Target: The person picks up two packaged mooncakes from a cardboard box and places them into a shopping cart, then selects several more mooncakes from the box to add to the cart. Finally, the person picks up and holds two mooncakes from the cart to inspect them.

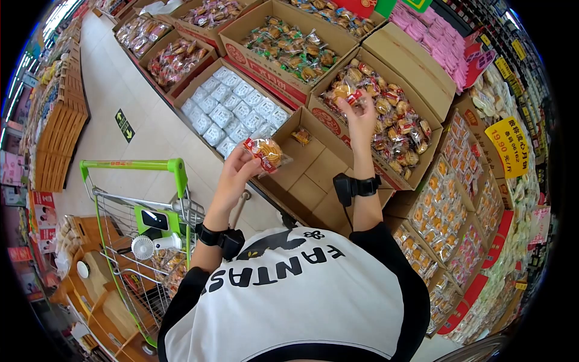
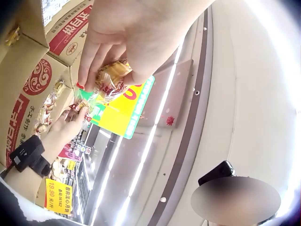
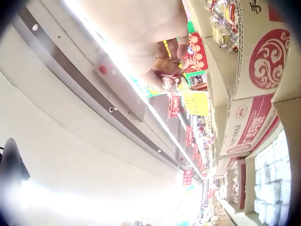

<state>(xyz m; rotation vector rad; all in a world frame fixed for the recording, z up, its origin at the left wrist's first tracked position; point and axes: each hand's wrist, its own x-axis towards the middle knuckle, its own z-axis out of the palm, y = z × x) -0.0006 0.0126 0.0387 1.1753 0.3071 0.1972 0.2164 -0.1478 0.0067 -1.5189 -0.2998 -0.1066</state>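
Observation:
In the head view my left hand (image 1: 235,172) pinches a wrapped mooncake (image 1: 266,154) in clear film with red print, above the corner of a nearly bare carton (image 1: 307,187). Thumb and fingers grip its edge; the left wrist view shows the same mooncake (image 2: 113,77) under the palm. My right hand (image 1: 363,120) is raised over a carton of red-wrapped mooncakes (image 1: 401,120). Between its fingertips is another wrapped mooncake (image 1: 345,90), partly hidden by the fingers in the right wrist view. One small wrapped piece (image 1: 301,136) lies inside the nearly bare carton.
White-wrapped packs (image 1: 232,108) fill a carton to the left, and green-wrapped pastries (image 1: 289,51) one behind. A green-handled shopping cart (image 1: 139,169) holding a phone and small fan stands at left. Yellow price sign (image 1: 506,145) and trays of packets (image 1: 443,211) line the right.

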